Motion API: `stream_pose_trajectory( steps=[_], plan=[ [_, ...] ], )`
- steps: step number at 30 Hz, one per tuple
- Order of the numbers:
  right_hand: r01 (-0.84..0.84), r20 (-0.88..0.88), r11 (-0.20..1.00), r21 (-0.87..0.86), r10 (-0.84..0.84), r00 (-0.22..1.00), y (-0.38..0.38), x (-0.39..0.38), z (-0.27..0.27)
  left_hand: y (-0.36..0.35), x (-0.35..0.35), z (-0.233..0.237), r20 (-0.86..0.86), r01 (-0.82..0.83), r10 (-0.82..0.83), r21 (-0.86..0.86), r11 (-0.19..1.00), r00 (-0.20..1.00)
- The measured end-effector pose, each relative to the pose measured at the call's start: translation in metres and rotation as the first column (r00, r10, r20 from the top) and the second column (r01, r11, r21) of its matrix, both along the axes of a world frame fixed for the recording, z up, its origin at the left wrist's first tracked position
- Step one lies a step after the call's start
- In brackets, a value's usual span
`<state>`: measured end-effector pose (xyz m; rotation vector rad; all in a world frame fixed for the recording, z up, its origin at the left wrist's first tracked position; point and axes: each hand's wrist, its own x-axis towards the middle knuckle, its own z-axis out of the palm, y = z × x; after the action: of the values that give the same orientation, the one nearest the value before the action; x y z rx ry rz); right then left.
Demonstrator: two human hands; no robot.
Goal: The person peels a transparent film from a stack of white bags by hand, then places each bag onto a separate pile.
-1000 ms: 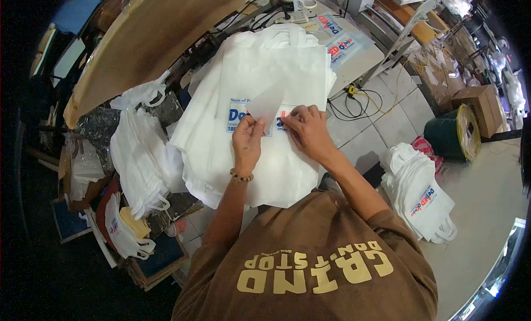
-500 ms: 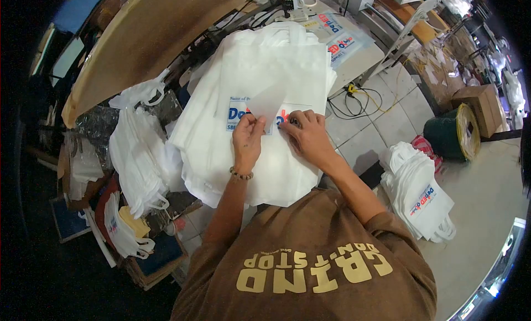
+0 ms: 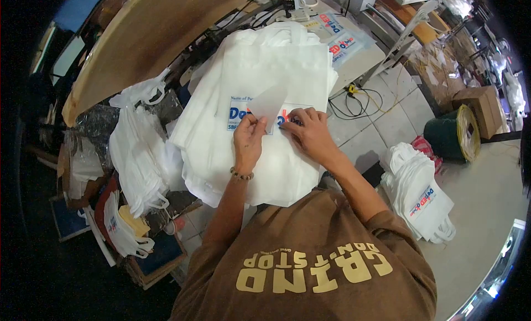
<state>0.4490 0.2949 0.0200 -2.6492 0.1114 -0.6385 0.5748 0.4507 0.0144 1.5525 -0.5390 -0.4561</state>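
A stack of white fabric bags lies in front of me, its top bag printed with blue and red lettering. My left hand pinches a whitish, see-through film that is folded up over the middle of the print. Just to the right, my right hand rests on the bag beside the lettering, thumb and index finger drawn together. Something small and dark shows at those fingertips, too small to name.
White bags hang in a bunch at left. More printed bags lie on the right. Printed film sheets lie on the table behind the stack. A green roll and a cardboard box stand at far right.
My right hand has shifted slightly, and more of the lettering beside its fingers shows. The left hand still holds the film in nearly the same place.
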Motion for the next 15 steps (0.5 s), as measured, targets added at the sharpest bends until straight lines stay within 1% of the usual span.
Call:
stream_pose_trajectory(
  steps=[3, 7, 10, 12, 13, 15],
  plan=[
    [0.002, -0.001, 0.999, -0.034, -0.002, 1.0, 0.002, 0.002, 0.001, 0.0, 0.0, -0.002, 0.003, 0.0, 0.0, -0.006, 1.0, 1.0],
    [0.003, -0.001, 1.0, -0.027, -0.003, 1.0, 0.003, 0.004, 0.007, 0.001, 0.0, -0.002, -0.019, 0.004, -0.005, -0.019, 1.0, 1.0],
    [0.026, -0.005, 0.998, -0.055, -0.026, 1.0, 0.001, 0.006, 0.006, 0.001, -0.001, -0.001, -0.025, 0.0, 0.0, -0.023, 1.0, 1.0],
    [0.026, 0.028, 0.991, 0.132, -0.03, 0.999, -0.004, 0.006, 0.001, 0.001, -0.002, 0.0, -0.025, -0.002, 0.001, -0.025, 1.0, 1.0],
    [0.024, 0.027, 0.991, 0.133, -0.028, 0.999, -0.006, 0.006, 0.001, 0.002, -0.001, -0.002, -0.026, -0.004, 0.004, -0.025, 1.0, 1.0],
    [-0.043, -0.012, 0.997, 0.06, 0.043, 0.999, -0.011, 0.003, 0.0, 0.003, 0.001, -0.006, -0.029, 0.005, -0.006, -0.033, 0.999, 1.0]
  ],
)
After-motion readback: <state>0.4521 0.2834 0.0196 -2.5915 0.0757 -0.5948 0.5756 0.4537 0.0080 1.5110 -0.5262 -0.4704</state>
